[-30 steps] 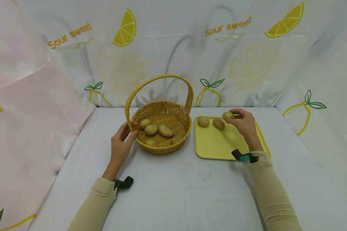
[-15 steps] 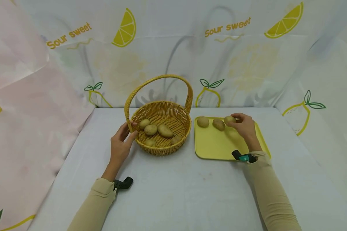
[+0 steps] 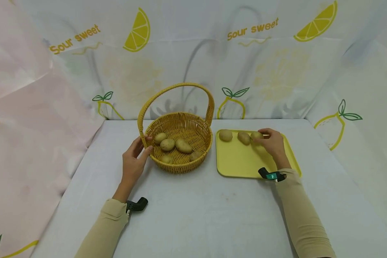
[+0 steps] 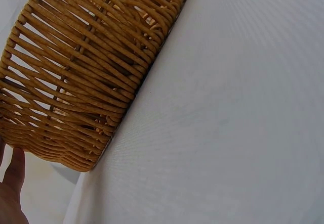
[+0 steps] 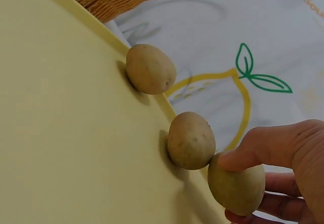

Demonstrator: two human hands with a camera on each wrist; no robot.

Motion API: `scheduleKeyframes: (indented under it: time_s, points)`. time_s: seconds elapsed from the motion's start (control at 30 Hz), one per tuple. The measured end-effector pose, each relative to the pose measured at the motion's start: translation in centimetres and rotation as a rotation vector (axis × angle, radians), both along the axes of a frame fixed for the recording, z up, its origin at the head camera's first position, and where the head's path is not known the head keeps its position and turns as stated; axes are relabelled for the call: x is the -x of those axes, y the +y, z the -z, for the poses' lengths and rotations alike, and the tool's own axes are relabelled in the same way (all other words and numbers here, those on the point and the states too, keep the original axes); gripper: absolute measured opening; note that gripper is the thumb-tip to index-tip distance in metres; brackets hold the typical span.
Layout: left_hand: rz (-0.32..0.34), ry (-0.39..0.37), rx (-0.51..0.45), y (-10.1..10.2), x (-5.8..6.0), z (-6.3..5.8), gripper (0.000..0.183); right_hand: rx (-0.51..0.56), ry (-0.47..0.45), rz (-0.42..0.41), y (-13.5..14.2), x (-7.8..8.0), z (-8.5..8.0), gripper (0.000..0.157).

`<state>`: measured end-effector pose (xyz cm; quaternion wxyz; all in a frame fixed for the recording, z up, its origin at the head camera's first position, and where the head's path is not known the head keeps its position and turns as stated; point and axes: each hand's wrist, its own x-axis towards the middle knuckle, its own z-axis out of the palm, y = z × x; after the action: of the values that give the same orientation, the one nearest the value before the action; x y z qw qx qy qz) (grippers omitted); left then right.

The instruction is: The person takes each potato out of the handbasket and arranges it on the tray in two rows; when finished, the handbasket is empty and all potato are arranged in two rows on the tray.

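Observation:
A yellow wicker basket [image 3: 180, 169] with a tall arched handle holds several potatoes [image 3: 184, 146]. At its left side, my left hand [image 3: 133, 163] grips the rim by the foot of the handle, thumb outside; in the left wrist view only part of this hand shows beside the woven wall. My right hand [image 3: 273, 143] pinches a potato [image 5: 236, 186] between thumb and fingers at the back of a yellow tray [image 3: 237, 161]. That potato touches a middle potato [image 5: 191, 140]. Farther left on the tray lies another potato [image 5: 150, 69], apart from these two.
A white cloth [image 3: 193, 215] covers the table under the basket and tray. Behind them hangs a white backdrop [image 3: 193, 64] printed with lemons and lettering. The tray stands a short gap to the right of the basket.
My right hand has lowered its potato onto the back of the tray, beside the middle potato. The left hand keeps its hold on the basket, which has not visibly moved.

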<state>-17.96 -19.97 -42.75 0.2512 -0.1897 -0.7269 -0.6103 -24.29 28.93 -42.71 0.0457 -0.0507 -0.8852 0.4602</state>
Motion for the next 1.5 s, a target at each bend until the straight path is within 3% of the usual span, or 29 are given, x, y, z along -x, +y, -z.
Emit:
scheduleKeyframes:
  time_s: [0.3,0.87,1.5]
  points:
    - [-0.002,-0.004,-0.002,0.0,0.1,0.0,0.038,-0.043,-0.008,-0.032,-0.4,0.5,0.8,0.052]
    - [-0.015,-0.020,0.009,0.0,0.1,-0.1,0.038,-0.063,0.035,0.021,-0.3,0.3,1.1,0.052]
    - [0.003,-0.017,-0.010,0.0,0.2,0.2,0.038,-0.087,0.043,-0.018,-0.3,0.4,1.4,0.048]
